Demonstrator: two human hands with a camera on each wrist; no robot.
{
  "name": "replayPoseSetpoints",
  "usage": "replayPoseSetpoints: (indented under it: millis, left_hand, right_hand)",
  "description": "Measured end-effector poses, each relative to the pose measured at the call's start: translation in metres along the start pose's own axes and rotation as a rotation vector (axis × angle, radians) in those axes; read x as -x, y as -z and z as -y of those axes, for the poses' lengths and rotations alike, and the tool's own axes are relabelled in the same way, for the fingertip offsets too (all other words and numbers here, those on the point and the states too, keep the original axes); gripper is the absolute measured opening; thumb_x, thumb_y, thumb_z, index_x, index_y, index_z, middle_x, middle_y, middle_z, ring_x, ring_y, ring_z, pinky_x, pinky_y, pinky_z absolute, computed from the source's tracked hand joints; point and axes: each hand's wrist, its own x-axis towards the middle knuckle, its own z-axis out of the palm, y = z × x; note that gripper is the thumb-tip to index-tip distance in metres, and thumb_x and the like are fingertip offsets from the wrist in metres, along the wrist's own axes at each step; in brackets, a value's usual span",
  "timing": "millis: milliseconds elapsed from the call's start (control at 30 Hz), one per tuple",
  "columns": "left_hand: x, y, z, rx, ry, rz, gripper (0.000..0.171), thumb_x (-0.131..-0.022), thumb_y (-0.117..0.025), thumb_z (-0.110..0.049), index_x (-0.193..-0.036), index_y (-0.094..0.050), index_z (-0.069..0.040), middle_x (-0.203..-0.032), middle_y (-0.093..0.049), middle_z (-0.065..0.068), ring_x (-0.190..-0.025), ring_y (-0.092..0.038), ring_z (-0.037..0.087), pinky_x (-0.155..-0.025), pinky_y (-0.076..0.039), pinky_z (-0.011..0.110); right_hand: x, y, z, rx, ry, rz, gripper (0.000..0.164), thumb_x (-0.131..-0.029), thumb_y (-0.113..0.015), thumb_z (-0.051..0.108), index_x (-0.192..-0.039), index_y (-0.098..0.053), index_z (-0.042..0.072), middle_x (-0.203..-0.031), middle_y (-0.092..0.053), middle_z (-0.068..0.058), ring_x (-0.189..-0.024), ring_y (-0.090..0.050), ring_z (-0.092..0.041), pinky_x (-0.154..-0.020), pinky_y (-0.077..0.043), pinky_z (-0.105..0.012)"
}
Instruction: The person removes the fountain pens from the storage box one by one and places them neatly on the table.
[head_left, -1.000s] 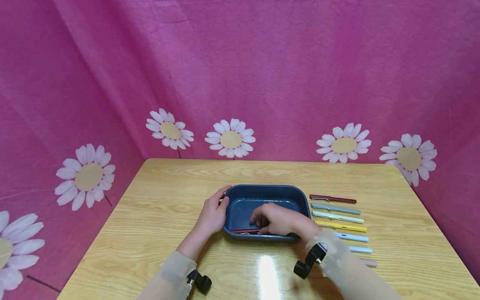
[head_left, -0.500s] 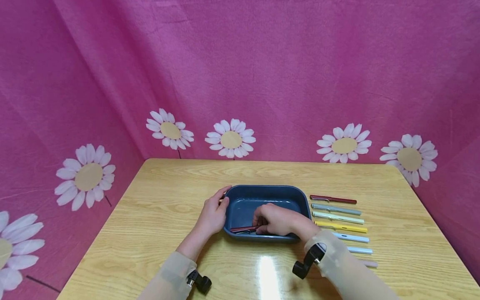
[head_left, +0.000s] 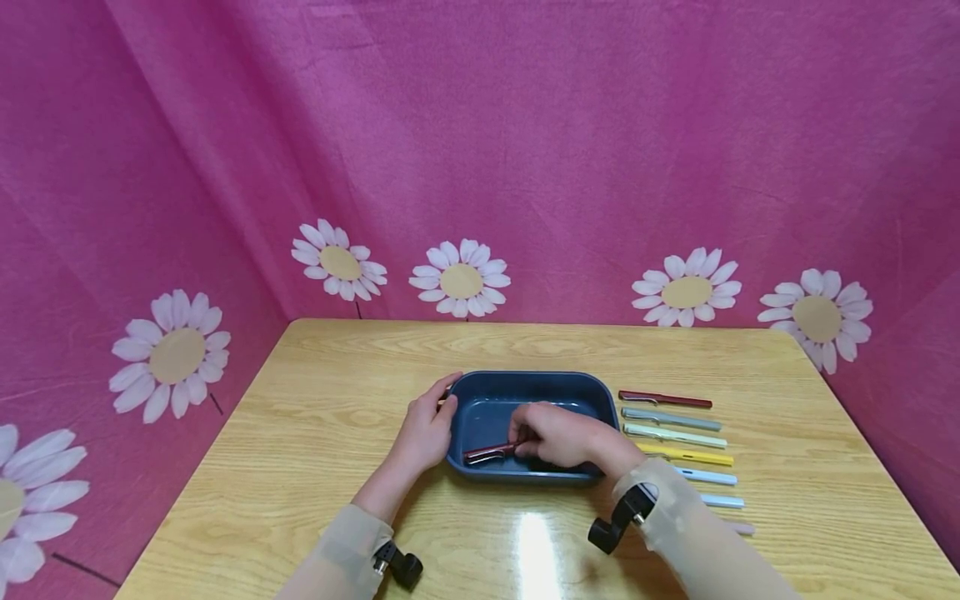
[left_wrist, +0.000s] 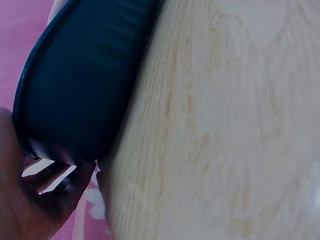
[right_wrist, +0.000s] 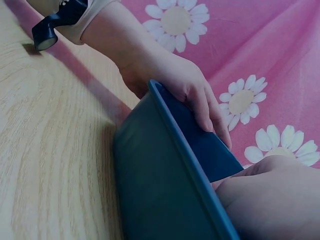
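Observation:
A dark blue rectangular dish [head_left: 537,478] sits on the table. At its left end my left hand [head_left: 422,432] grips the wall, thumb over the rim and fingers along the outside. The left wrist view shows those fingers of the left hand [left_wrist: 45,200] against the end wall of the dish [left_wrist: 80,80]. Inside the dish, my right hand [head_left: 561,435] pinches a dark red pen [head_left: 483,454] with a silver clip. The pen points left and tilts slightly, its right end hidden by the fingers. In the right wrist view the dish wall [right_wrist: 155,175] hides the pen.
To the right of the dish lies a column of pens: another dark red pen [head_left: 667,399], a grey-blue one [head_left: 675,418], a pale green one [head_left: 678,436], a yellow one [head_left: 690,455], and pale blue and mauve ones partly behind my right forearm. A pink flowered curtain [head_left: 480,150] surrounds the table [head_left: 300,467].
My right hand has shifted slightly right, and the dark red pen has come away from the dish's front wall, turning so its clip shows. The left hand stays put.

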Motion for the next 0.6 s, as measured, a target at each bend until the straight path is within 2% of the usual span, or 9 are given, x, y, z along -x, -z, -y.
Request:
replayPoseSetpoints:
  millis: [333,467,600]
  left_hand:
    - [0.001,0.0,-0.001,-0.001,-0.002,-0.005,0.043,-0.114,-0.046,-0.014,-0.156,-0.053,-0.01,-0.142,-0.062,0.021,-0.124,-0.063,0.037,-0.11,-0.047,0.057]
    - [0.0,0.0,-0.001,0.0,0.012,-0.001,0.043,-0.114,-0.046,-0.016,-0.157,-0.052,-0.012,-0.144,-0.062,0.02,-0.126,-0.062,0.036,-0.11,-0.046,0.056]
    - [0.0,0.0,0.0,0.002,0.001,0.0,0.043,-0.114,-0.046,-0.016,-0.156,-0.052,-0.011,-0.143,-0.062,0.02,-0.126,-0.062,0.036,-0.11,-0.047,0.056]
  right_hand:
    - [0.003,0.004,0.0,-0.008,-0.004,-0.042,0.008,-0.104,-0.066,0.003,-0.104,-0.064,0.012,-0.086,-0.064,0.008,-0.078,-0.056,-0.009,-0.074,-0.05,-0.03]
    - [0.003,0.007,0.0,-0.016,-0.025,-0.057,0.012,-0.104,-0.064,0.002,-0.109,-0.066,0.013,-0.089,-0.066,0.008,-0.082,-0.059,-0.01,-0.079,-0.051,-0.031]
    - [0.005,0.011,0.001,-0.012,-0.014,-0.064,0.015,-0.104,-0.063,-0.001,-0.114,-0.07,0.008,-0.092,-0.068,0.005,-0.084,-0.059,-0.01,-0.081,-0.053,-0.032]
